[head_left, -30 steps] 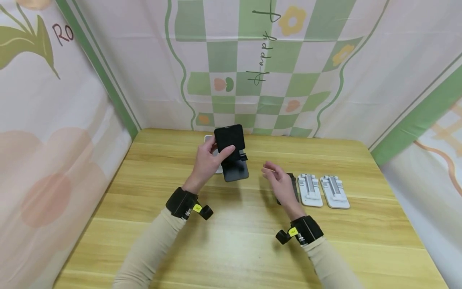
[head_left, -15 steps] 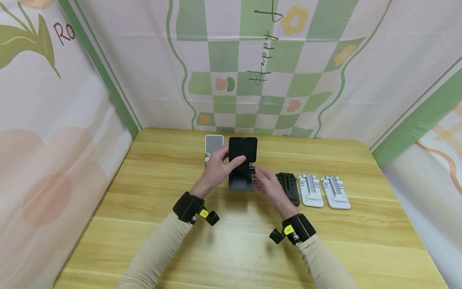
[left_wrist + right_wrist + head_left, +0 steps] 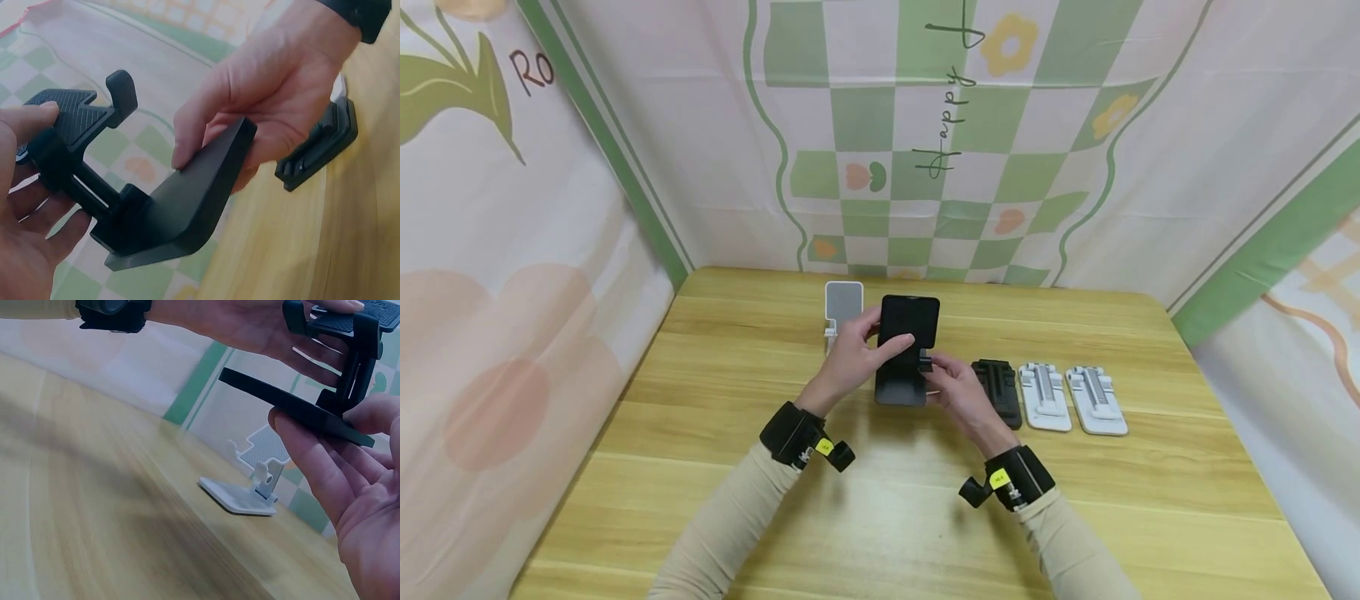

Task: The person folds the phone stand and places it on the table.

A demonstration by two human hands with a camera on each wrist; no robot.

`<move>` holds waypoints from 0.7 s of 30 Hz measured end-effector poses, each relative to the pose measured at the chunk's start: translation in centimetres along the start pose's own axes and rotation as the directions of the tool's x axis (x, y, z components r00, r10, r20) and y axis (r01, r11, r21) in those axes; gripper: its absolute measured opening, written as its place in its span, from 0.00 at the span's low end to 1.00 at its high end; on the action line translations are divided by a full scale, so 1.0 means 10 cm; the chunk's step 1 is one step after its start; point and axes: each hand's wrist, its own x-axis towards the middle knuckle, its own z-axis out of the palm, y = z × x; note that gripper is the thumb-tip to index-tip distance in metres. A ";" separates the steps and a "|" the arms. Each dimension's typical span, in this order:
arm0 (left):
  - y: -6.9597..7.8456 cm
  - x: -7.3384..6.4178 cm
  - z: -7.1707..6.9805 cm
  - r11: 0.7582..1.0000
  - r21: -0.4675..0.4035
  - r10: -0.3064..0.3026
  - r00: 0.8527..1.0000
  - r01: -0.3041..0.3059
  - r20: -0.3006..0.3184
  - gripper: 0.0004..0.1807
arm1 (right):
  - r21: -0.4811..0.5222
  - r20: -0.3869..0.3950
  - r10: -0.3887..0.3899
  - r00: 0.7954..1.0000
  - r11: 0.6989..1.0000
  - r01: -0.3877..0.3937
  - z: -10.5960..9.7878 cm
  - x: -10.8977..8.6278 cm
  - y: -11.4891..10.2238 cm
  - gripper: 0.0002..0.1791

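Note:
A black folding phone stand [image 3: 909, 321] is held unfolded above the table between both hands. My left hand [image 3: 848, 357] grips its upper plate, thumb on the ridged face and fingers behind, as the left wrist view shows. My right hand [image 3: 961, 393] pinches the flat base [image 3: 281, 400] between thumb and fingers. The slotted post [image 3: 94, 190] joins plate and base, standing extended. Just behind my left hand, an unfolded white phone stand [image 3: 844, 298] stands on the table, partly hidden by that hand; its whole form shows in the right wrist view.
Right of my right hand, a folded black phone stand [image 3: 997, 393] and two folded white phone stands, one nearer [image 3: 1045, 398] and one farther right [image 3: 1097, 401], lie in a row. A patterned curtain [image 3: 925, 208] hangs behind the wooden table [image 3: 880, 517].
My left hand has brought the black stand rightward and lower, turning it more upright. My right hand has moved left from beside the folded stands and taken hold of the base.

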 end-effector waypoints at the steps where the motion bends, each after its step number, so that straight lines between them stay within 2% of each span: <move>1: 0.00 0.00 -0.01 1.000 0.000 -0.007 1.000 0.007 0.004 0.19 | -0.005 0.000 0.000 1.000 1.000 0.000 0.00 0.00 0.00 0.23; 6: -0.04 -0.01 -0.03 0.999 -0.028 -0.038 0.999 0.039 0.035 0.23 | -0.013 -0.011 0.004 1.000 1.000 -0.004 0.00 0.00 0.01 0.24; 11: -0.09 -0.01 -0.04 0.998 -0.036 -0.039 0.997 0.042 0.072 0.28 | -0.040 -0.015 -0.008 1.000 0.999 0.007 -0.01 -0.02 0.03 0.22; 16: -0.12 -0.01 -0.04 1.000 -0.021 -0.021 0.994 0.023 0.103 0.27 | -0.062 -0.011 -0.008 1.000 0.998 0.008 -0.02 -0.03 0.04 0.22; 21: -0.11 0.00 -0.04 1.000 -0.031 0.006 0.994 -0.003 0.112 0.26 | -0.085 -0.019 0.005 1.000 0.996 -0.007 -0.03 -0.03 0.04 0.26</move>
